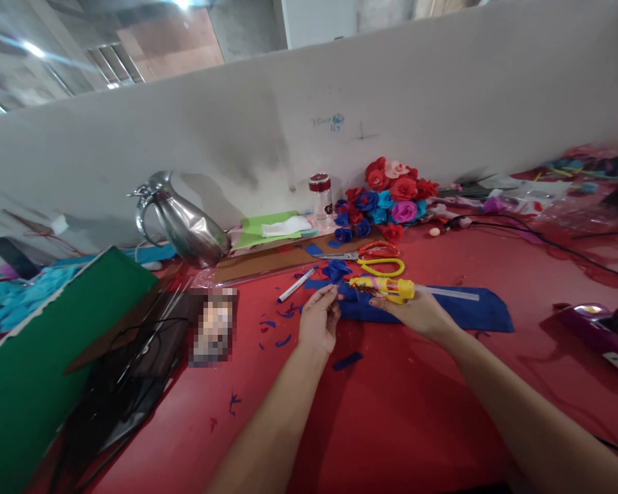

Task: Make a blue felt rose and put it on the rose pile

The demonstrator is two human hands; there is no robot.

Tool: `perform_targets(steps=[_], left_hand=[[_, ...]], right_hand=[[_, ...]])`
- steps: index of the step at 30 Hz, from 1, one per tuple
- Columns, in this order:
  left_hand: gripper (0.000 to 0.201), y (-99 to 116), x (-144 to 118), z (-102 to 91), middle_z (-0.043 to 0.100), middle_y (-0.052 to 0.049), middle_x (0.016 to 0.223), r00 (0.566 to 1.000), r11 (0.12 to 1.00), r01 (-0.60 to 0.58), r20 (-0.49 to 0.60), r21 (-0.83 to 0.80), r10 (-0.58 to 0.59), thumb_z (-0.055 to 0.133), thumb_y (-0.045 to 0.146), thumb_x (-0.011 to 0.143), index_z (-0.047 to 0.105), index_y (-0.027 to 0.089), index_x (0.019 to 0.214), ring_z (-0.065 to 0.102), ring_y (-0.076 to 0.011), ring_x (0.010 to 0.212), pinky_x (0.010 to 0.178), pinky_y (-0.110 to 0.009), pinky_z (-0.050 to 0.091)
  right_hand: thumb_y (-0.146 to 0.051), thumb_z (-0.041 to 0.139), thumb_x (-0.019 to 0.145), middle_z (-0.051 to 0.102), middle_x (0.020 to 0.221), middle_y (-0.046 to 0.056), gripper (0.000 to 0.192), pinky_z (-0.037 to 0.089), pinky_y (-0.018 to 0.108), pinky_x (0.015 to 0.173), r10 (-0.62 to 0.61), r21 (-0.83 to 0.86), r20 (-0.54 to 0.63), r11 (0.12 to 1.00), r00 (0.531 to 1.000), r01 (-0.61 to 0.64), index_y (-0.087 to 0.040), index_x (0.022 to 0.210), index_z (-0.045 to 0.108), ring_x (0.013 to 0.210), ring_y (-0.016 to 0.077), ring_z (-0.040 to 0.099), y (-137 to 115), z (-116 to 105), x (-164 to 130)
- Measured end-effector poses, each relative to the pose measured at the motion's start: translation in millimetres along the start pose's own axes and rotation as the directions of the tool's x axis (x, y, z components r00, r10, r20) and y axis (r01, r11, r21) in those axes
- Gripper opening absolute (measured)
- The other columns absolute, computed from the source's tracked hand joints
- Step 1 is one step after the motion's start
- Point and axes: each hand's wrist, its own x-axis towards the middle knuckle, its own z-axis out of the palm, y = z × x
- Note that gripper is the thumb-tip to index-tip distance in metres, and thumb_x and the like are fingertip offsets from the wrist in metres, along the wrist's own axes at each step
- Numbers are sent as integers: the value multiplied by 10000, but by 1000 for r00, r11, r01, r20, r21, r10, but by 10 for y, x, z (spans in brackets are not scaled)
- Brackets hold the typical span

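Observation:
My right hand (419, 314) is wrapped round a yellow hot glue gun (386, 288), with a clear glue stick (445, 292) standing out of its back end. The gun's nozzle points left, close to the fingertips of my left hand (319, 317). Those fingers are pinched together; what they hold is too small to make out. Just beyond them is a blue flower (336, 269), and I cannot tell whether they touch it. A strip of dark blue material (481, 312) lies under and beside my right hand. Blue scraps (283, 340) are scattered to the left.
Scissors (381, 266) with red and yellow handles and a marker (296, 285) lie beyond my hands. Farther back stand a steel jug (185, 223), a glass bottle (321, 206) and a bunch of colourful flowers (391, 195). A green box (66, 363) is at left, black cables (546, 237) at right.

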Motion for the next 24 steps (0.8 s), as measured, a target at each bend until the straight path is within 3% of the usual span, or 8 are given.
perform_targets(steps=[10, 17, 24], left_hand=[[190, -19, -16, 25, 593, 13, 575, 1000, 1000, 9, -6, 30, -9, 781, 140, 582, 648, 125, 717, 467, -18, 469, 448, -120, 348], [184, -30, -13, 23, 605, 9, 556, 1000, 1000, -4, -23, 29, 4, 775, 130, 564, 666, 123, 711, 457, -24, 459, 442, -128, 346], [221, -11, -10, 13, 581, 23, 563, 1000, 1000, 1, -23, 27, -1, 794, 170, 558, 650, 126, 719, 425, -15, 450, 443, -134, 334]], right_hand=[[-447, 732, 653, 760, 876, 26, 310, 567, 371, 771, -24, -13, -25, 1000, 999, 23, -238, 879, 757, 819, 237, 702, -11, 5, 6], [-462, 713, 686, 755, 843, 45, 327, 559, 344, 717, -45, -77, -51, 996, 998, 41, -201, 879, 749, 781, 226, 689, 23, -1, 0], [-476, 722, 672, 743, 805, 48, 342, 555, 318, 663, -77, -38, -80, 996, 994, 74, -187, 855, 741, 724, 212, 677, -21, -8, -10]])
